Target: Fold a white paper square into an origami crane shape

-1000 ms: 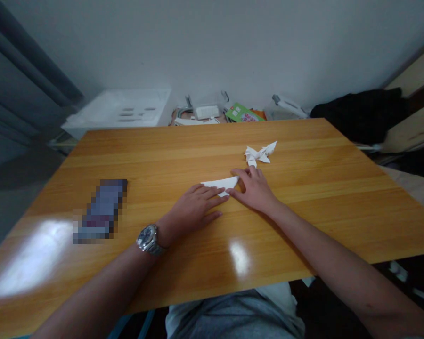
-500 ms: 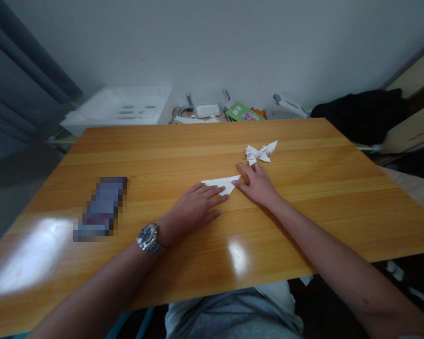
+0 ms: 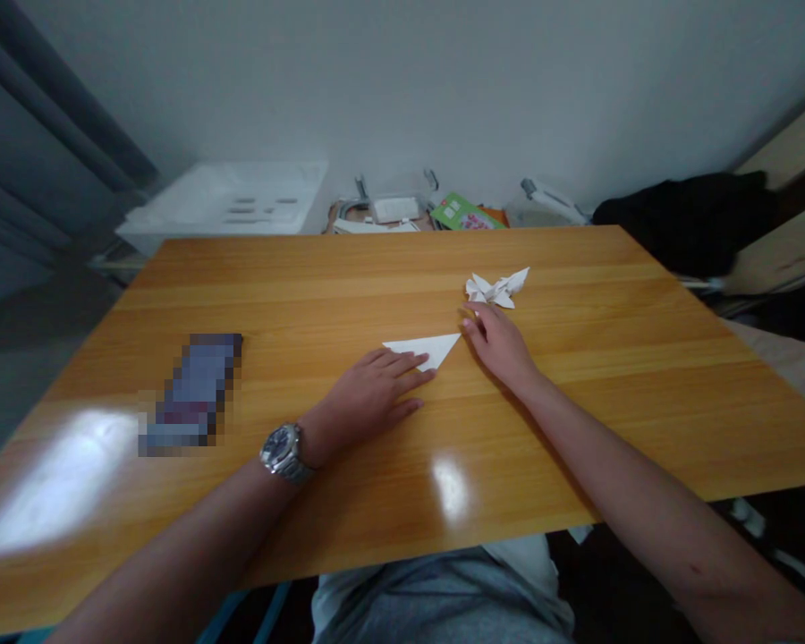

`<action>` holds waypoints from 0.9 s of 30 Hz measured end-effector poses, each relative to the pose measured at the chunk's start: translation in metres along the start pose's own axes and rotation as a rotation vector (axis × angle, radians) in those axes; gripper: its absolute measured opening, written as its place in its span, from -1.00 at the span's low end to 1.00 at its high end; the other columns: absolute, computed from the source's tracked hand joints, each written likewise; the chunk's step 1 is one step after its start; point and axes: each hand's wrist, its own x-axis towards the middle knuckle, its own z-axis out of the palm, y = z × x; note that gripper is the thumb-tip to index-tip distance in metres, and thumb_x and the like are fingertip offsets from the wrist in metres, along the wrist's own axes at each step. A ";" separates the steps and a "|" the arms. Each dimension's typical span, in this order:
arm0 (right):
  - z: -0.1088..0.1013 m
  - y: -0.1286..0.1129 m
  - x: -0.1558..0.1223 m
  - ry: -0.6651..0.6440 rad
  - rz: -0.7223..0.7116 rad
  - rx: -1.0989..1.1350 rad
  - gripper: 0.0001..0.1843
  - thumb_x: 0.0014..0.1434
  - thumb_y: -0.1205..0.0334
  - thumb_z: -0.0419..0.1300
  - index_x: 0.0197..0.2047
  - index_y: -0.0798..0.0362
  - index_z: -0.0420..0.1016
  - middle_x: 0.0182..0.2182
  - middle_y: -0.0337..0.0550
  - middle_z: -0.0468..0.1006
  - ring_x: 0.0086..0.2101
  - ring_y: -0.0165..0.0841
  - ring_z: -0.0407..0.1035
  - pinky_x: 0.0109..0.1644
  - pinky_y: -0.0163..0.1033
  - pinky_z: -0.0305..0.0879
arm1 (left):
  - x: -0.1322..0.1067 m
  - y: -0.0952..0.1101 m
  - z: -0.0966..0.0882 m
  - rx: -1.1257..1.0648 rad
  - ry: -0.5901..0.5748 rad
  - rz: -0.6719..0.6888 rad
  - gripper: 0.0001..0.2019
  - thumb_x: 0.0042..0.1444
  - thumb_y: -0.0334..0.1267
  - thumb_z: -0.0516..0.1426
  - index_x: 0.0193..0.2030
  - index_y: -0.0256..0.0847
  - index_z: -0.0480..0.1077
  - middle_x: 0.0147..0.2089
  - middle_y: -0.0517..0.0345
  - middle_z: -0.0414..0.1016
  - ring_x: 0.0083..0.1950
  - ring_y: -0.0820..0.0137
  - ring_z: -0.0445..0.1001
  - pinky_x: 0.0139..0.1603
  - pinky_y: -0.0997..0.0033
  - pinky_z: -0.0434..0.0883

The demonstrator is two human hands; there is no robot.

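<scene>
Left hand point(image 3: 379, 385): palm down, fingers extended and slightly parted, laid flat over folded white paper point(image 3: 437, 345), gripping nothing; silver watch point(image 3: 282, 449) on the wrist.

Right hand point(image 3: 500, 344): loosely curled, slight gap between thumb and forefinger, nothing visible in its grip. I place it just beside the paper's pointed right tip; whether they touch, I cannot tell.

Folded paper: one, flat near the middle of the wooden desk point(image 3: 309, 295), long edge away from the person, left part under the left fingers.

White paper pieces point(image 3: 500, 288): a small crumpled or folded cluster, just beyond the right hand.

Dark flat object point(image 3: 201, 385): desk's left side, pixelated, so I leave it unidentified.

Beyond the far edge I list a white tray point(image 3: 221, 197), left; a green booklet point(image 3: 466, 213), centre; black cloth point(image 3: 684, 219), right.
</scene>
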 end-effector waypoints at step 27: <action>-0.004 -0.018 -0.009 -0.226 -0.016 -0.257 -0.16 0.18 -0.37 0.23 0.36 -0.05 0.37 0.02 0.12 0.41 0.01 0.07 0.34 0.14 0.14 0.30 | -0.003 -0.005 -0.005 -0.103 -0.032 0.033 -0.55 0.40 0.03 0.06 0.37 0.04 0.34 0.52 0.09 0.18 0.45 0.15 0.27 0.47 -0.01 0.14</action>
